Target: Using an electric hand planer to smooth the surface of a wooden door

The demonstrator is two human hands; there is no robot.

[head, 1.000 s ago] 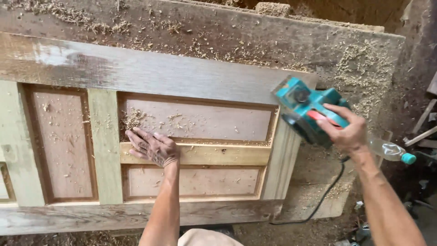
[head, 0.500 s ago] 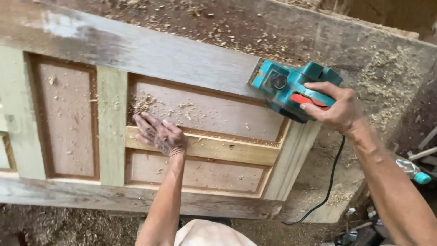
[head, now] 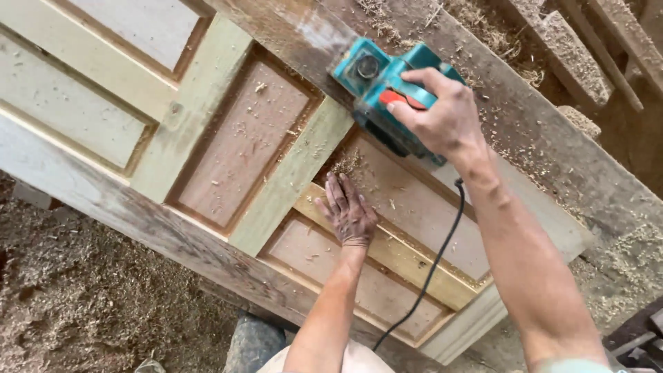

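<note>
A panelled wooden door [head: 207, 103] lies flat and fills most of the view, tilted in the frame. My right hand [head: 438, 117] grips the handle of a teal electric planer [head: 387, 86], which rests on the door's dark upper stile. Its black cord [head: 431, 266] hangs down across the lower panels. My left hand [head: 349, 211] lies flat, fingers spread, on a recessed panel beside a small heap of wood shavings [head: 349, 162], just below the planer.
Sawdust and shavings cover the ground [head: 90, 290] at lower left and the bench [head: 608, 269] at right. Rough timber pieces [head: 580, 48] lie at upper right. A dark metal object [head: 639, 335] sits at the lower right corner.
My right hand has slid the planer left along the upper stile, from the door's right end towards its middle. My left hand has stayed pressed on the same panel. The view has tilted.
</note>
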